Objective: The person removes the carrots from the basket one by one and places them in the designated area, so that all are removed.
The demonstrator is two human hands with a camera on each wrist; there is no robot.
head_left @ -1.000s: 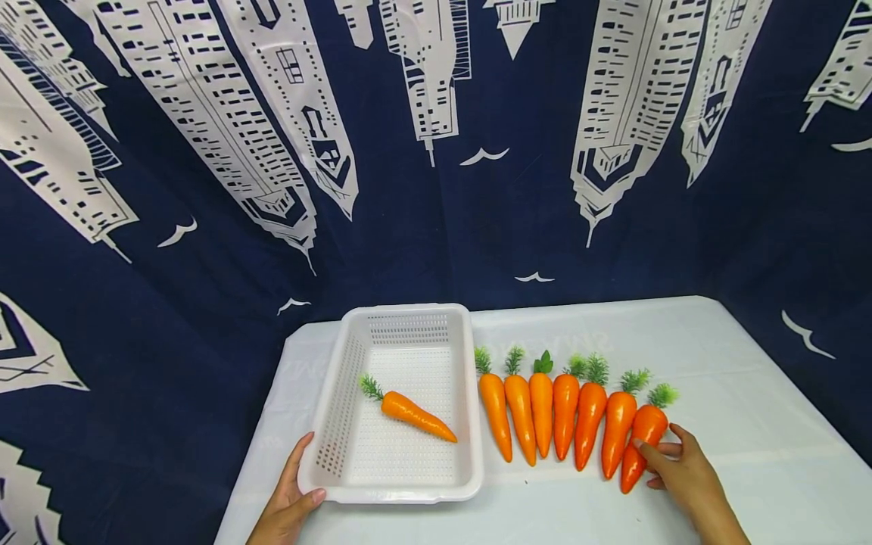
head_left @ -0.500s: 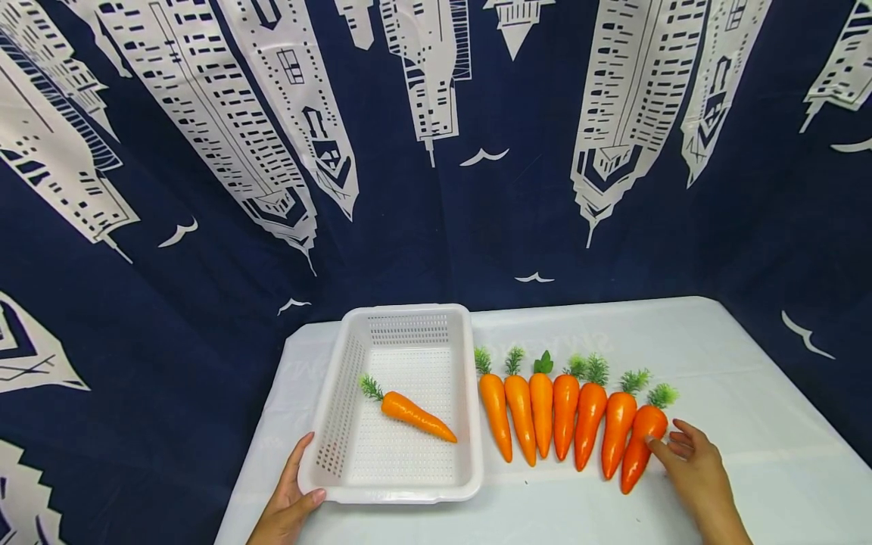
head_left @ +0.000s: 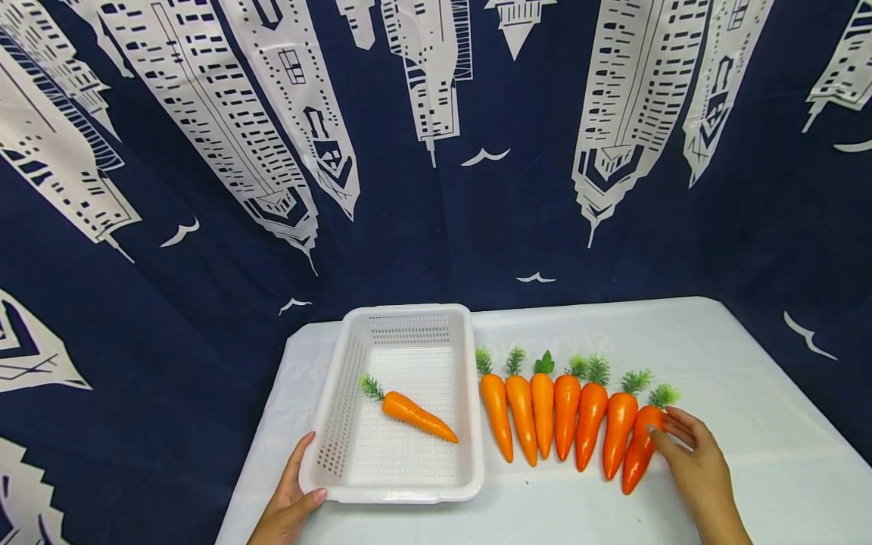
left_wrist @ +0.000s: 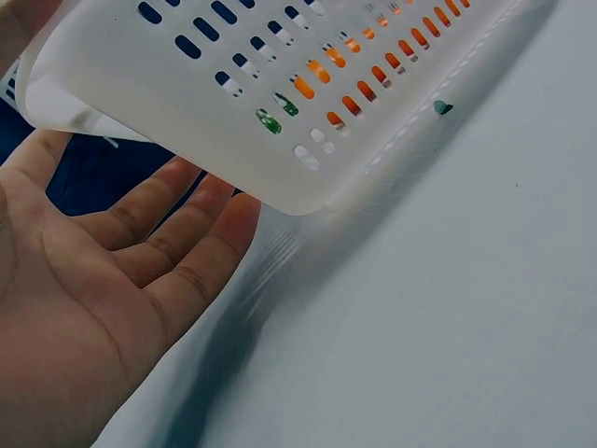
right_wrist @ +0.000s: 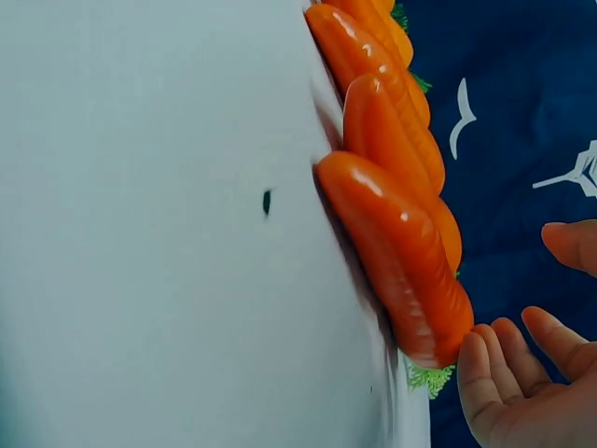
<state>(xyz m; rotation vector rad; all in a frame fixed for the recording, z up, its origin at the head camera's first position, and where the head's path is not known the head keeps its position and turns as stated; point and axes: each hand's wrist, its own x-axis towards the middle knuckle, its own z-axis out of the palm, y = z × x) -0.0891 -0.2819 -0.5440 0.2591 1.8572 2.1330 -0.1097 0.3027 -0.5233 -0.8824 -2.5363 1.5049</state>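
Observation:
A white plastic basket (head_left: 391,496) with slotted walls stands at the left of the table. My left hand (head_left: 289,499) holds its near left corner; in the left wrist view the fingers (left_wrist: 182,243) lie against the outer wall. One carrot (head_left: 418,417) with a green top lies slantwise inside. Right of the basket, several carrots lie side by side, tops away from me. Beside the rightmost carrot (head_left: 640,454) is my right hand (head_left: 702,469). In the right wrist view, its fingertips (right_wrist: 474,350) are at that carrot's thick end, with the thumb spread apart.
The carrots in the row lie close together, starting at the basket's right wall with an orange carrot (head_left: 496,416). A white cover (head_left: 559,515) lies over the table. Behind the far edge hangs a dark blue cloth (head_left: 443,250) with white buildings and birds.
My right hand has shifted up along the rightmost carrot, from its middle toward its leafy end. That carrot has barely moved. My left hand and the basket stay in place.

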